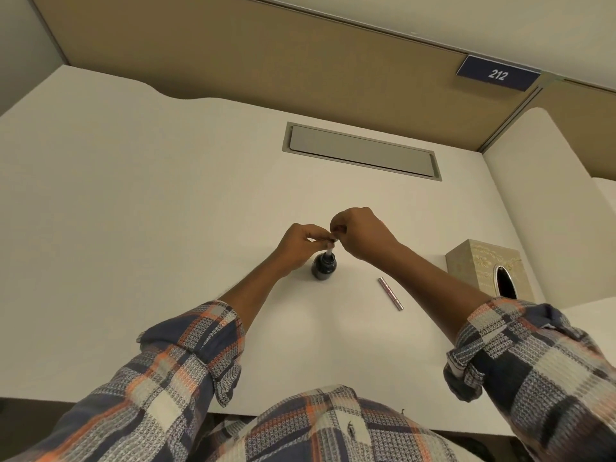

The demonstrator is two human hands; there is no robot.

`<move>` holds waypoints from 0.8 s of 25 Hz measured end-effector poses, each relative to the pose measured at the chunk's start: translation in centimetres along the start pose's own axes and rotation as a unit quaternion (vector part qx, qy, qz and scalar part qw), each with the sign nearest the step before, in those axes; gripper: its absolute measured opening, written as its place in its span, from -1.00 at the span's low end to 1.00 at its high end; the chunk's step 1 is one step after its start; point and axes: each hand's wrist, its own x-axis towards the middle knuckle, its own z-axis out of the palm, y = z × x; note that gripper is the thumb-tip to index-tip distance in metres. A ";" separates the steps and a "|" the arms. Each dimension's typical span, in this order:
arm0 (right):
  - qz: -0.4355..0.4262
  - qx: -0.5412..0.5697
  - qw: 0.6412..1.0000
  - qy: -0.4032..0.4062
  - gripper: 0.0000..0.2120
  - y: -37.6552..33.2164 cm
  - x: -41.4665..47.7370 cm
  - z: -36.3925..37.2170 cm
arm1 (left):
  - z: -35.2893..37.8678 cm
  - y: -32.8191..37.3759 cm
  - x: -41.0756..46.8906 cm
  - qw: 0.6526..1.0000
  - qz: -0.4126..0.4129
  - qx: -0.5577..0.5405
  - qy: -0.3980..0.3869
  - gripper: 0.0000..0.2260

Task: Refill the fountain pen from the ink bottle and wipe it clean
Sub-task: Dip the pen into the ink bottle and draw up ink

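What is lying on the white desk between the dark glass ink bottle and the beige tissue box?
A slim pinkish metallic pen piece, alone on the desk, seen in the head view.

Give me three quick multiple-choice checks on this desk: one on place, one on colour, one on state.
1. Where does the loose barrel lie?
A. right of the bottle
B. on the tissue box
C. left of the bottle

2. What colour is the bottle?
A. clear yellow
B. dark, near black
C. red

3. How is the pen placed?
A. flat on the desk
B. upright, tip in the bottle
C. capped in a pocket

Key: A, it rests between bottle and tissue box; B, the glass looks black; B, the left hand and right hand pinch its top.
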 end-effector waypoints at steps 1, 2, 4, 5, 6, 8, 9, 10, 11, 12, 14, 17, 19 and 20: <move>0.008 -0.007 1.000 -0.001 -0.81 0.0 -0.1 0.0 | 0.1 -0.1 0.1 1.000 0.003 0.000 -0.006 -0.85; 0.011 -0.011 1.000 -0.004 -0.81 0.0 -0.1 0.1 | 0.1 -0.3 0.1 1.000 0.004 -0.001 -0.008 -0.85; 0.012 -0.006 1.000 -0.011 -0.81 0.0 0.0 0.4 | 0.0 -0.6 0.1 1.000 0.004 -0.003 -0.010 -0.85; 0.016 0.000 1.000 -0.013 -0.82 0.1 -0.1 0.5 | 0.1 -0.7 0.1 1.000 0.005 -0.003 -0.015 -0.85; 0.019 0.006 1.000 -0.013 -0.82 0.2 -0.1 0.7 | 0.2 -0.8 0.1 1.000 0.006 -0.001 -0.019 -0.85; 0.023 0.013 1.000 -0.012 -0.82 0.4 -0.2 0.9 | 0.4 -0.9 0.1 1.000 0.008 0.003 -0.025 -0.85; 0.021 0.014 1.000 -0.011 -0.82 0.5 -0.3 1.0 | 0.4 -1.0 0.1 1.000 0.008 0.002 -0.025 -0.85; 0.018 0.016 1.000 -0.008 -0.82 0.5 -0.4 1.0 | 0.4 -1.1 0.1 1.000 0.009 0.000 -0.025 -0.85; 0.016 0.018 1.000 -0.004 -0.82 0.5 -0.5 1.0 | 0.5 -1.2 0.1 1.000 0.011 -0.004 -0.024 -0.84; 0.015 0.022 1.000 -0.003 -0.81 0.5 -0.6 1.1 | 0.5 -1.3 0.1 1.000 0.011 -0.007 -0.023 -0.84; 0.017 0.033 0.999 0.000 -0.81 0.6 -0.7 1.1 | 0.5 -1.4 0.1 1.000 0.010 -0.011 -0.021 -0.83; 0.020 0.048 0.999 0.008 -0.81 0.6 -0.9 1.0 | 0.6 -1.5 0.1 1.000 0.012 -0.013 -0.023 -0.84; 0.027 0.056 0.998 0.013 -0.80 0.7 -1.0 1.0 | 0.6 -1.6 0.1 1.000 0.012 -0.016 -0.021 -0.84; 0.031 0.057 0.998 0.018 -0.80 0.7 -1.0 1.0 | 0.6 -1.6 0.2 1.000 0.012 -0.017 -0.018 -0.84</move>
